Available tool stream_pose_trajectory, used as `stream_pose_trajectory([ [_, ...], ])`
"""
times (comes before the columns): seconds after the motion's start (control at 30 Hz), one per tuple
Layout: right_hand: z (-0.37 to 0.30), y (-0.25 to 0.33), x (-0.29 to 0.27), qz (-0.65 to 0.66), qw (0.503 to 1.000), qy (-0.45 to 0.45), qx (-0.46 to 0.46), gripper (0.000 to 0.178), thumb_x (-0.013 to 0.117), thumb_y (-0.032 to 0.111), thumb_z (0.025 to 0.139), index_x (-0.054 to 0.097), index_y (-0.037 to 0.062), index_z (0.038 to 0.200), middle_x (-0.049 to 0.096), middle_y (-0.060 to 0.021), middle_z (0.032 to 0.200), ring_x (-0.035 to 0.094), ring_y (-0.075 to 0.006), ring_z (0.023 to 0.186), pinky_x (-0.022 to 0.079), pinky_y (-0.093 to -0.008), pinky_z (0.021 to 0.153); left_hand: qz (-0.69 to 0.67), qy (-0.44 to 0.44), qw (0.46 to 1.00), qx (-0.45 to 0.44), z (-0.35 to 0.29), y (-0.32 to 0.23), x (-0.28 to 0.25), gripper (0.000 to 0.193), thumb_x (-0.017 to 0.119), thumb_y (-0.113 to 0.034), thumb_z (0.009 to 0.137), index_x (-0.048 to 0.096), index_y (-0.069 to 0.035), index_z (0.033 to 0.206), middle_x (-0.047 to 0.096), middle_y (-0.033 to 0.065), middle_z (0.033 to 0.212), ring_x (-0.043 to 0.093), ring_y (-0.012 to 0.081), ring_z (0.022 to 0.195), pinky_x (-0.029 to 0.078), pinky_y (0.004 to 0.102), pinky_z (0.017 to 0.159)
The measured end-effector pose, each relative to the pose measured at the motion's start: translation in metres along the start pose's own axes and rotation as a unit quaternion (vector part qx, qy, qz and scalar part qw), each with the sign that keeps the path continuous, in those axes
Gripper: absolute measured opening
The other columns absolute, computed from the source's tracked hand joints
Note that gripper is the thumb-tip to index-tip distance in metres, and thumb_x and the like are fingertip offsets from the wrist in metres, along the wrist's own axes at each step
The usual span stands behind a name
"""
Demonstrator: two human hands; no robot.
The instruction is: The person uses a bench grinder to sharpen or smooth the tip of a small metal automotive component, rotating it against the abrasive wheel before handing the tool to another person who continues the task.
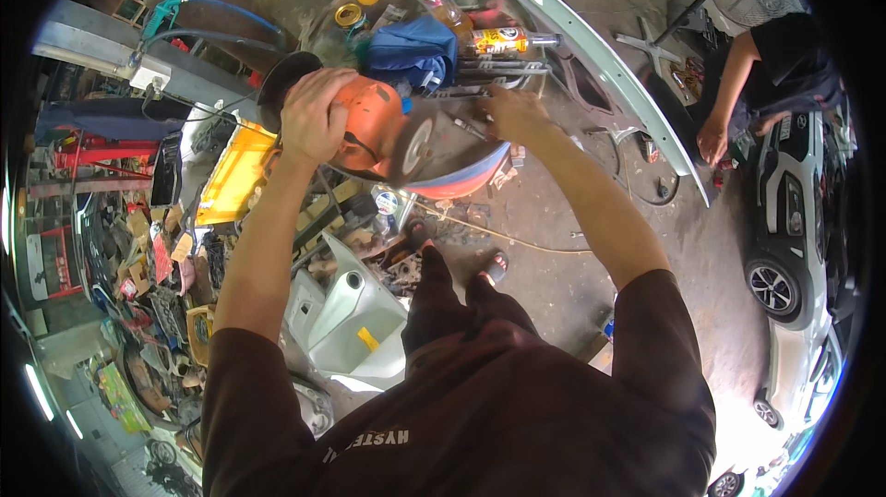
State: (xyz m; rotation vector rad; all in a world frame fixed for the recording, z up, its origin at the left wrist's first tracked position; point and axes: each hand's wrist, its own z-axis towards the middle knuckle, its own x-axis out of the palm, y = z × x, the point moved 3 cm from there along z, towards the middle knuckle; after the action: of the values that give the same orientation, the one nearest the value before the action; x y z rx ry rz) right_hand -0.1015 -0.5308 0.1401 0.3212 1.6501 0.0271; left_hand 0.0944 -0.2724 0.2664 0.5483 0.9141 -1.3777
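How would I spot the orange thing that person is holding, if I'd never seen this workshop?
Start at the long pale bumper strip curving across the concrete floor. Left of it, the left hand grips a rounded orange part at chest height. It is the only bright orange piece there, beside a blue cloth.

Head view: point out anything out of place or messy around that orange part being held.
The left hand grips the orange part and the right hand touches its far side. Left of it, loose parts and scraps lie heaped on the floor. A pale car panel leans by the feet.
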Motion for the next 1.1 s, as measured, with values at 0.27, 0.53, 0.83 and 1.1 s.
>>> stream_pose_trajectory([
  [0.27, -0.010, 0.011, -0.008, 0.017, 0.999, 0.013, 0.032, 0.042, 0.075, 0.022, 0.081, 0.072, 0.0247, 0.123, 0.055, -0.0117, 0.139, 0.067, -0.0366, 0.115, 0.056, -0.0481, 0.097, -0.001, -0.003, 1.000, -0.002, -0.001, 0.000, -0.002, 0.036, 0.051, -0.008, 0.081, 0.072, -0.003, 0.110, 0.074, 0.0135, 0.116, 0.068, 0.0345, 0.112, 0.050, 0.0457, 0.103],
  [0.53, -0.017, 0.010, 0.008, 0.040, 0.996, -0.082, 0.014, 0.030, 0.072, 0.018, 0.082, 0.075, 0.0175, 0.112, 0.054, -0.0141, 0.131, 0.066, -0.0354, 0.114, 0.056, -0.0484, 0.095, -0.004, 0.001, 1.000, 0.001, -0.001, -0.001, 0.001, 0.036, 0.051, -0.009, 0.082, 0.071, -0.002, 0.111, 0.073, 0.0142, 0.117, 0.067, 0.0349, 0.112, 0.050, 0.0462, 0.103],
  [0.83, -0.024, 0.001, 0.009, 0.171, 0.959, -0.224, 0.026, 0.024, 0.071, 0.018, 0.087, 0.073, 0.0071, 0.108, 0.063, -0.0156, 0.117, 0.068, -0.0352, 0.105, 0.054, -0.0462, 0.091, -0.006, -0.001, 1.000, 0.009, 0.001, -0.004, -0.002, 0.035, 0.050, -0.009, 0.083, 0.070, -0.002, 0.111, 0.073, 0.0153, 0.116, 0.066, 0.0365, 0.111, 0.050, 0.0470, 0.102],
  [1.1, -0.090, 0.011, 0.011, 0.620, 0.684, -0.302, 0.240, 0.027, 0.063, 0.022, 0.101, 0.064, -0.0022, 0.114, 0.060, -0.0015, 0.082, 0.055, -0.0154, 0.064, 0.050, -0.0322, 0.064, -0.005, 0.008, 1.000, 0.000, -0.001, -0.003, -0.001, 0.036, 0.050, -0.009, 0.083, 0.071, -0.002, 0.112, 0.072, 0.0151, 0.118, 0.066, 0.0365, 0.112, 0.049, 0.0462, 0.103],
])
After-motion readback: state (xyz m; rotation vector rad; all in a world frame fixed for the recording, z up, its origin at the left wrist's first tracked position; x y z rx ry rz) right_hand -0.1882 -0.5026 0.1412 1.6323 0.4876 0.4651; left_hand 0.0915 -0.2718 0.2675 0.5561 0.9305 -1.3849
